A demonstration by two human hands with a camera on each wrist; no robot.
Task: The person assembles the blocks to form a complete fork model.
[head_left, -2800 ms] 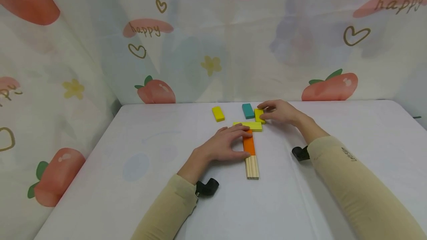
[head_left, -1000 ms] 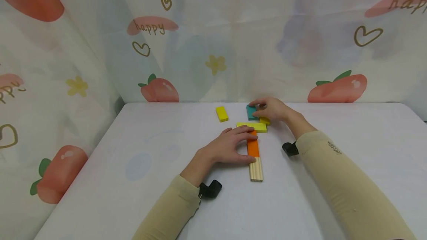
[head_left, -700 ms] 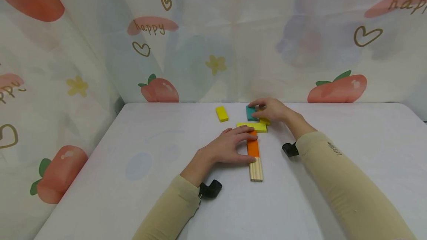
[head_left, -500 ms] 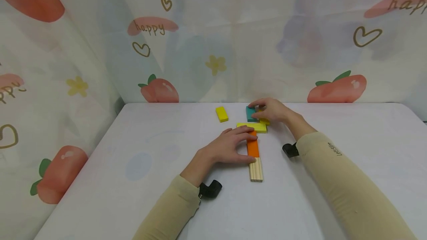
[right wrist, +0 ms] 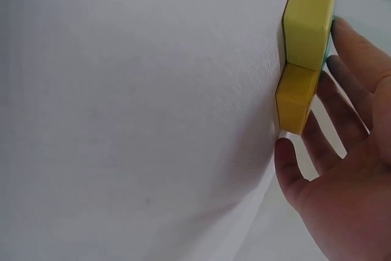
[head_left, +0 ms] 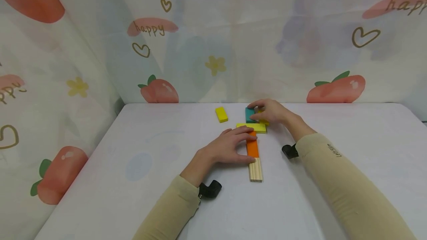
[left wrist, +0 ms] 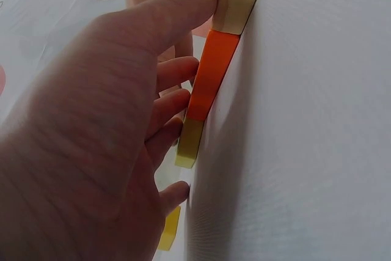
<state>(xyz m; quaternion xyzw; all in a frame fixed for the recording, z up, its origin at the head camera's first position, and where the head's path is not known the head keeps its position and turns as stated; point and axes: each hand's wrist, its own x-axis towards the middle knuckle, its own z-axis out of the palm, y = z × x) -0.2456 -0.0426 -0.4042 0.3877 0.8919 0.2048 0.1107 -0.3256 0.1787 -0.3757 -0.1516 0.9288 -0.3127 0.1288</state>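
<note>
My left hand rests its fingertips on a row of flat blocks, its thumb at a plain wood block and its fingers by an orange block. Across the far end of the orange block lies a yellow-green block. Beyond it, my right hand holds a teal block lengthwise between thumb and fingers. A yellow block beside the teal one is mostly hidden under the right hand. In the right wrist view, this yellow block touches the yellow-green block.
Another yellow block lies apart to the left, near the back of the white table. A patterned cloth backdrop stands along the back edge and left side.
The right hand has moved from the right yellow block to the teal block. The teal block has shifted slightly nearer, toward the yellow-green block. The left hand stays in place on the row.
</note>
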